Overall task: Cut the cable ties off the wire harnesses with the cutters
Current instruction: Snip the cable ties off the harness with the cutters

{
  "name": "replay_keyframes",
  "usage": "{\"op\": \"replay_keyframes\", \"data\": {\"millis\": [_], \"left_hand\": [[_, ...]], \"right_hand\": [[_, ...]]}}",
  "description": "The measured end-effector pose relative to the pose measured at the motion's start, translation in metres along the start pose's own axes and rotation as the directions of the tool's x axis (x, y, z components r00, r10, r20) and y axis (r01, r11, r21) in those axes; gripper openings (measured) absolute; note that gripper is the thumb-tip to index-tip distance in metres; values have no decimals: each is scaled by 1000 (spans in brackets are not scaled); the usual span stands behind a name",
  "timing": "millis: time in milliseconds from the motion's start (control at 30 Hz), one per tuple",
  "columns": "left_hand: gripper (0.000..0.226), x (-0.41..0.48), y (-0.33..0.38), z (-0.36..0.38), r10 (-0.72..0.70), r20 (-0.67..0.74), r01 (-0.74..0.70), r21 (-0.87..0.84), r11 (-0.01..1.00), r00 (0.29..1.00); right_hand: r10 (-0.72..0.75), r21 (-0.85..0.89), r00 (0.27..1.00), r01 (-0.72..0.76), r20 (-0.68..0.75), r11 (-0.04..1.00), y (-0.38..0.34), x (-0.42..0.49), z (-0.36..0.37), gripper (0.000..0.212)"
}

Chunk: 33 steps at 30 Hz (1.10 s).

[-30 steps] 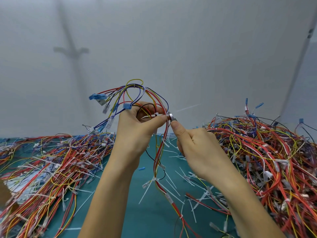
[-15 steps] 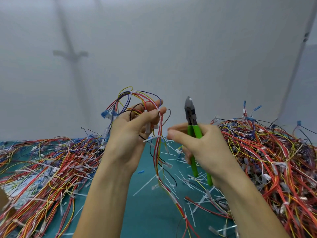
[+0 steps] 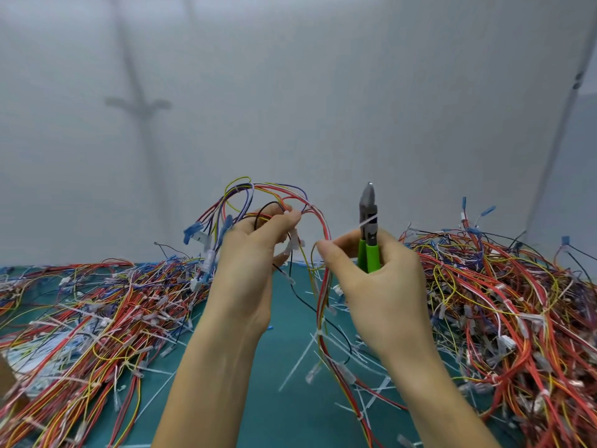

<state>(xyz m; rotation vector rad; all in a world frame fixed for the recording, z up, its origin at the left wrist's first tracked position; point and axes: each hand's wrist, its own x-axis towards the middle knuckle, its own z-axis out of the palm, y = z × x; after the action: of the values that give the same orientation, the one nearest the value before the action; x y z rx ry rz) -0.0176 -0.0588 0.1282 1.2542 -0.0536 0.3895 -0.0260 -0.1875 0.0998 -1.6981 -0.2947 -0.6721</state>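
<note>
Cut tie tails (image 3: 374, 390) litter the teal tabletop (image 3: 277, 415) nearest; no bin shows; above it the grip of the left hand (image 3: 248, 253) is clamped on a limp, light wire harness (image 3: 323, 286) that trails down to the tabletop and is best pinched just beside a cable tie (image 3: 318, 333); the right hand (image 3: 381, 286) grips the cutters (image 3: 368, 215) by their green handles, tip up; tangled piles (image 3: 500, 302) lie beyond on either side.

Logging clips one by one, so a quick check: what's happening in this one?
A person is stripping cable ties from wiring. The left hand grips a wire harness lifted above the green mat. The right hand holds green-handled cutters tip up beside it, with a white tie strip lying across the blades. A left pile and a right pile of harnesses flank the mat, and cut ties litter it.
</note>
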Motion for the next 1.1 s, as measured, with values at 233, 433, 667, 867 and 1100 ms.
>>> {"op": "replay_keyframes", "data": {"millis": [233, 433, 667, 867, 1100], "left_hand": [[30, 8, 6, -27, -27, 118, -51, 608, 792, 993], [59, -9, 22, -43, -227, 201, -89, 900, 426, 953], [41, -27, 27, -5, 24, 303, -233, 676, 699, 953], [26, -18, 12, 2, -43, 293, -108, 478, 872, 955], [25, -13, -2, 10, -28, 233, -66, 385, 921, 972]], "right_hand": [[56, 66, 996, -51, -70, 997, 1, 4, -3, 28], [110, 123, 993, -104, -43, 987, 7, 8, -5, 35], [107, 151, 991, -94, -83, 984, 11, 6, 4, 37], [130, 275, 986, -98, -103, 957, 14, 9, 1, 24], [199, 396, 980, -175, -20, 901, 13, 9, 0, 16]]}}
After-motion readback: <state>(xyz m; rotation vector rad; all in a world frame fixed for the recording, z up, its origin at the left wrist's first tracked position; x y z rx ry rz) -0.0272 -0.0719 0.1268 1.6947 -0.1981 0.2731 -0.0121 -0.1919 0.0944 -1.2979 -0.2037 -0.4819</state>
